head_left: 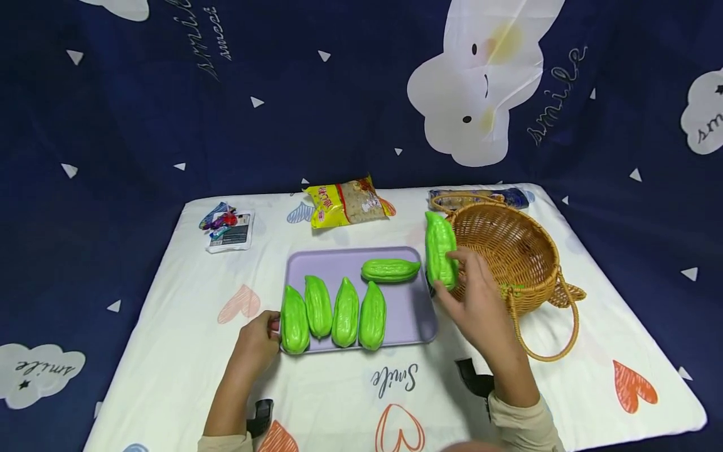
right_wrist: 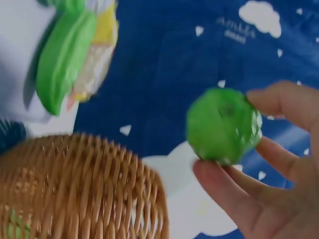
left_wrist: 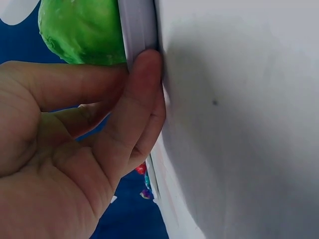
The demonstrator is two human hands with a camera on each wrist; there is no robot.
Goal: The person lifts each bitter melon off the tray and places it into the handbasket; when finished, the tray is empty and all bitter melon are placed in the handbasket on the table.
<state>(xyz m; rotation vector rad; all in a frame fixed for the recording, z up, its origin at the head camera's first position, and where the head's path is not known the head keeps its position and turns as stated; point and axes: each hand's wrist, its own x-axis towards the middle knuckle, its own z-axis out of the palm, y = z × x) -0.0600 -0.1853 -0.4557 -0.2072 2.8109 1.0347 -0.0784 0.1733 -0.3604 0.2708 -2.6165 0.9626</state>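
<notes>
My right hand grips a green bitter melon by its sides, holding it raised between the tray and the wicker basket. In the right wrist view that bitter melon is seen end-on between thumb and fingers. A purple tray carries several more bitter melons; one bitter melon lies crosswise at the back, the others stand in a row along the front left. My left hand pinches the tray's left rim, thumb and fingers on either side.
A yellow bag of food lies behind the tray. At the back left are a white packet and small coloured wrappers. A blue packet lies behind the basket. Some green shows through the basket's weave. A looped handle extends toward the front.
</notes>
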